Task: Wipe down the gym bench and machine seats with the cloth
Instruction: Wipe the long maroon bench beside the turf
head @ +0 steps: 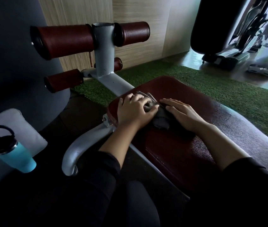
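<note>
Nearest, two dark sleeves reach forward over the maroon padded gym bench point(179, 154). Both hands lie on a grey cloth point(160, 117) bunched near the pad's far end. The left hand point(134, 110) has its fingers point(148, 99) curled down into the cloth, gripping a fold with the thumb. The right hand point(183, 113) lies flat, fingers straight and released, pressing the cloth onto the pad. Left of the bench, a teal bottle point(17, 157) with a black looped lid rests tilted against a pale cushion point(26, 128). Beyond the pad, the grey steel frame point(103, 63) rises, carrying maroon foam rollers point(67, 40). Green artificial turf point(212, 89) lies under the bench, and a wood-grain wall point(139, 22) stands behind.
</note>
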Tool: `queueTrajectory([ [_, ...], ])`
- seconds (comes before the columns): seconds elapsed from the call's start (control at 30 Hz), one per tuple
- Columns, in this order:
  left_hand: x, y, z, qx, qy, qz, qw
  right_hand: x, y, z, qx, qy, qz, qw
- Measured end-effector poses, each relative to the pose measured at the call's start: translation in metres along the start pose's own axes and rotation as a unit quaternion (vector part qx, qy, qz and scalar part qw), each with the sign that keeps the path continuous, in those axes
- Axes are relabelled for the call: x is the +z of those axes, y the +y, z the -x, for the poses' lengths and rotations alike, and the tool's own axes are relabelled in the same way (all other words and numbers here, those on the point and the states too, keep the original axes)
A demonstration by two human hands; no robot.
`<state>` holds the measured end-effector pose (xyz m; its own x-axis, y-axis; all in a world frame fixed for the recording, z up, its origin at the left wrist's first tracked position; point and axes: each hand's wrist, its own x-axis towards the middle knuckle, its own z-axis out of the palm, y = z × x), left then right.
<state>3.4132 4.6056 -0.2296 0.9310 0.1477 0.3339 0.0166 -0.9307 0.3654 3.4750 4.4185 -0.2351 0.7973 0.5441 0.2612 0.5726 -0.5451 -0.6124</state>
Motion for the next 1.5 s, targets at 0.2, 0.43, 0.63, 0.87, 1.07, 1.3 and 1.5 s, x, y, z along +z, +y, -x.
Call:
queueTrajectory([
  [0.2,-0.021,-0.021,0.001,-0.006,0.051,-0.009,0.999,0.004,-0.001,0.000,0.006,-0.022,0.071,0.997],
  [0.43,-0.017,0.010,0.008,-0.071,0.011,-0.140,0.988,0.003,-0.002,0.002,-0.006,-0.035,0.099,0.994],
  [0.63,-0.018,-0.015,0.015,-0.110,0.007,-0.145,0.983,0.004,0.001,0.003,0.003,-0.049,0.143,0.988],
  [0.87,-0.014,-0.002,-0.009,-0.038,-0.056,-0.182,0.981,0.005,0.000,0.004,0.013,-0.064,0.171,0.983],
  [1.07,-0.012,-0.028,0.034,0.081,0.044,-0.081,0.992,0.006,0.000,0.004,0.013,-0.063,0.171,0.983],
  [1.3,-0.023,-0.051,-0.019,-0.115,-0.034,-0.064,0.991,0.005,0.000,0.003,0.011,-0.058,0.159,0.985],
  [1.5,-0.005,-0.022,0.015,0.091,0.026,-0.100,0.991,0.005,0.000,0.001,0.005,-0.042,0.165,0.985],
])
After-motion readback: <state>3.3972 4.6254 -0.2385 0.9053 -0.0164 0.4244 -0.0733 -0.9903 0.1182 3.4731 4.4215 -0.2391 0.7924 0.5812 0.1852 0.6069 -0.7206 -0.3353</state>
